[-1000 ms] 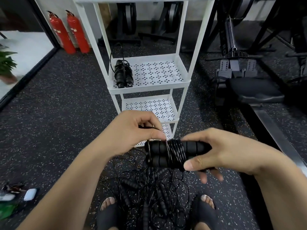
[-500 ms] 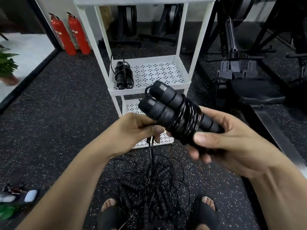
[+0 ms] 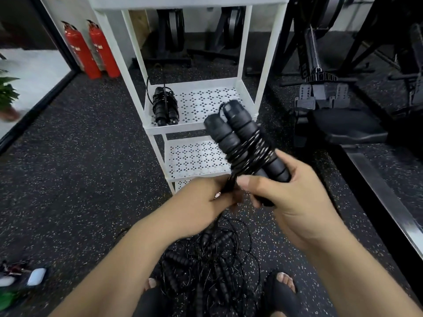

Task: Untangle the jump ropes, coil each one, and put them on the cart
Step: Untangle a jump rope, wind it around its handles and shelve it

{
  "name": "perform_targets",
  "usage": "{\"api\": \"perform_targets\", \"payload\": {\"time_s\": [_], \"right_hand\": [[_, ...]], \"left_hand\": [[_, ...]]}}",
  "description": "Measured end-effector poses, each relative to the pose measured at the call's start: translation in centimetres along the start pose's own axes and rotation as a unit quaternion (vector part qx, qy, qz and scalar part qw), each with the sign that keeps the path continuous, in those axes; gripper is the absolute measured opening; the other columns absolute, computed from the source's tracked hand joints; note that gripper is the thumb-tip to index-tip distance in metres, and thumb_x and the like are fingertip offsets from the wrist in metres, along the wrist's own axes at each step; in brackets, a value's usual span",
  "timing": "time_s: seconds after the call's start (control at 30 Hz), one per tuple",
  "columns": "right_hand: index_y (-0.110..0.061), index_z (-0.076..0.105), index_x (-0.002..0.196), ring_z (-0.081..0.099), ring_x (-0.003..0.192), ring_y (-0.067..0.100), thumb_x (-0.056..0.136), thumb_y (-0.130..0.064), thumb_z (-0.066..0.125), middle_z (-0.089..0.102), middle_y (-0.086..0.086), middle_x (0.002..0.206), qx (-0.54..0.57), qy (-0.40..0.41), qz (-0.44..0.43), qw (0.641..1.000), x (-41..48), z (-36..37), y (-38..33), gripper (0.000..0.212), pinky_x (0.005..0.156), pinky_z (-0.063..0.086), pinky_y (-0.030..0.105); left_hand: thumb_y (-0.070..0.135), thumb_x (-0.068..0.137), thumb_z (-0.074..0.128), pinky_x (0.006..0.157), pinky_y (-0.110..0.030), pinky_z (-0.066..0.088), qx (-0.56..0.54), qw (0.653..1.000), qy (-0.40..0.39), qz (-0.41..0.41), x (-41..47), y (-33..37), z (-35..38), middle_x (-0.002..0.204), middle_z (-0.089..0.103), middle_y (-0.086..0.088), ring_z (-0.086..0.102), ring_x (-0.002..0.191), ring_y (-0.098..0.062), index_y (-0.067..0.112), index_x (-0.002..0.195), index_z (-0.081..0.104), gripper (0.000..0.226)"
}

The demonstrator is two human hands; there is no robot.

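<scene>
My right hand [image 3: 288, 193] grips the lower ends of a coiled jump rope [image 3: 240, 140], two black handles side by side with black cord wound round them, tilted up and to the left in front of the white cart [image 3: 249, 49]. My left hand [image 3: 203, 200] pinches the cord's loose end just below the coil. Another coiled jump rope [image 3: 164, 106] lies at the left of the cart's middle shelf [image 3: 206, 99]. A tangled pile of black jump ropes [image 3: 206, 259] lies on the floor between my feet.
The cart's lower shelf [image 3: 194, 156] sits beneath the middle one. Two red fire extinguishers [image 3: 89, 51] stand at the back left. Black gym machines [image 3: 338, 92] fill the right side. Small items [image 3: 23, 277] lie on the speckled floor at lower left.
The coiled rope went from level at waist height to raised and tilted toward the cart, then shifted right. My left hand moved from the top of the coil to below it.
</scene>
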State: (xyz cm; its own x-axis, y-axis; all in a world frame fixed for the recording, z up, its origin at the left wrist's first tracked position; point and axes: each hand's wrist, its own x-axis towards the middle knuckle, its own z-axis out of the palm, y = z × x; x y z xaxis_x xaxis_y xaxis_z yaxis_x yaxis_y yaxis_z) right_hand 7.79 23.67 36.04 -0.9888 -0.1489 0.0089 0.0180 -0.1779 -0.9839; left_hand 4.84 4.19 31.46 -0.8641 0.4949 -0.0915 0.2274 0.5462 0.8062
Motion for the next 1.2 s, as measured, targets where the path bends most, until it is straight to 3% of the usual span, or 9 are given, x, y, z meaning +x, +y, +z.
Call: {"api": "perform_targets", "payload": {"time_s": [0.2, 0.4, 0.5, 0.6, 0.7, 0.77, 0.93, 1.07, 1.2], "right_hand": [[-0.019, 0.075, 0.091, 0.059, 0.078, 0.023, 0.068, -0.016, 0.091, 0.066, 0.006, 0.085, 0.032, 0.065, -0.007, 0.997, 0.2, -0.9, -0.2, 0.028, 0.069, 0.049, 0.034], [-0.013, 0.075, 0.091, 0.058, 0.081, 0.032, 0.068, -0.014, 0.090, 0.066, 0.018, 0.086, 0.022, 0.039, -0.017, 0.999, 0.1, -0.6, 0.0, 0.027, 0.061, 0.049, 0.032], [-0.008, 0.074, 0.092, 0.059, 0.079, 0.032, 0.072, -0.007, 0.087, 0.064, 0.032, 0.086, 0.028, 0.032, -0.025, 0.999, 0.2, -0.7, -0.2, 0.023, 0.063, 0.051, 0.031], [0.002, 0.067, 0.097, 0.055, 0.075, 0.029, 0.072, -0.010, 0.090, 0.053, 0.046, 0.092, 0.005, 0.045, -0.032, 0.998, 0.2, -0.7, -0.2, 0.036, 0.067, 0.051, 0.034], [-0.005, 0.071, 0.097, 0.056, 0.074, 0.025, 0.077, 0.001, 0.089, 0.056, 0.034, 0.081, -0.005, 0.040, -0.042, 0.998, 0.3, -0.6, 0.0, 0.028, 0.069, 0.052, 0.035], [-0.016, 0.073, 0.095, 0.057, 0.072, 0.017, 0.080, 0.006, 0.086, 0.062, 0.007, 0.071, -0.018, 0.043, -0.049, 0.998, 0.3, -0.5, 0.1, 0.029, 0.070, 0.053, 0.033], [-0.012, 0.074, 0.103, 0.058, 0.071, 0.020, 0.081, 0.002, 0.088, 0.068, 0.006, 0.078, -0.053, 0.020, -0.043, 0.997, 0.2, -0.4, 0.1, 0.030, 0.070, 0.052, 0.041], [-0.014, 0.072, 0.098, 0.058, 0.072, 0.020, 0.081, 0.003, 0.088, 0.068, 0.004, 0.079, -0.057, 0.016, -0.049, 0.997, 0.3, 0.1, 0.4, 0.029, 0.070, 0.050, 0.041], [-0.020, 0.073, 0.098, 0.059, 0.068, 0.021, 0.080, 0.001, 0.088, 0.068, 0.000, 0.075, -0.064, 0.060, -0.059, 0.994, 0.5, -0.7, -0.1, 0.031, 0.066, 0.051, 0.040]], "left_hand": [[0.046, 0.108, 0.055, 0.097, -0.030, 0.049, 0.044, 0.998, -0.043, -0.022, 0.2, -0.2, 0.4, 0.112, 0.058, 0.016, 0.061, 0.106, -0.005, 0.035, 0.090, 0.075, 0.029], [0.050, 0.105, 0.060, 0.101, -0.038, 0.054, 0.097, 0.989, -0.082, -0.078, 0.2, -1.4, 1.3, 0.146, 0.046, 0.020, 0.067, 0.112, -0.013, 0.033, 0.113, 0.077, 0.025], [0.049, 0.101, 0.068, 0.111, -0.035, 0.048, 0.096, 0.988, -0.071, -0.101, 0.1, -1.5, 1.0, 0.153, 0.038, 0.026, 0.057, 0.126, -0.002, 0.044, 0.111, 0.070, 0.012], [0.050, 0.086, 0.085, 0.117, -0.029, 0.043, 0.043, 0.997, -0.030, -0.061, -0.2, -0.8, 0.2, 0.149, 0.045, 0.030, 0.050, 0.134, 0.009, 0.048, 0.120, 0.064, 0.040], [0.050, 0.076, 0.093, 0.122, -0.027, 0.037, -0.005, 0.999, -0.012, -0.053, -0.3, 0.9, 0.0, 0.150, 0.052, 0.029, 0.048, 0.138, 0.009, 0.047, 0.144, 0.052, 0.079], [0.048, 0.076, 0.093, 0.123, -0.028, 0.034, -0.049, 0.998, 0.013, -0.047, -0.4, 1.8, 0.2, 0.150, 0.053, 0.032, 0.046, 0.140, 0.010, 0.053, 0.144, 0.046, 0.082], [0.023, 0.100, 0.073, 0.106, -0.041, 0.052, -0.225, 0.968, 0.108, -0.032, 0.5, 1.8, 0.4, 0.115, 0.079, 0.014, 0.072, 0.111, -0.008, 0.038, 0.117, 0.071, 0.023], [0.025, 0.107, 0.057, 0.068, -0.036, 0.042, -0.192, 0.976, 0.080, -0.069, 0.3, 1.7, 1.4, 0.061, 0.060, 0.004, 0.051, 0.061, -0.017, 0.049, 0.088, 0.070, 0.033], [0.045, 0.109, 0.054, 0.052, -0.024, 0.038, -0.105, 0.989, 0.053, -0.085, 0.1, 2.2, 1.6, 0.057, 0.063, 0.016, 0.045, 0.049, 0.002, 0.043, 0.113, 0.066, 0.013]]}}
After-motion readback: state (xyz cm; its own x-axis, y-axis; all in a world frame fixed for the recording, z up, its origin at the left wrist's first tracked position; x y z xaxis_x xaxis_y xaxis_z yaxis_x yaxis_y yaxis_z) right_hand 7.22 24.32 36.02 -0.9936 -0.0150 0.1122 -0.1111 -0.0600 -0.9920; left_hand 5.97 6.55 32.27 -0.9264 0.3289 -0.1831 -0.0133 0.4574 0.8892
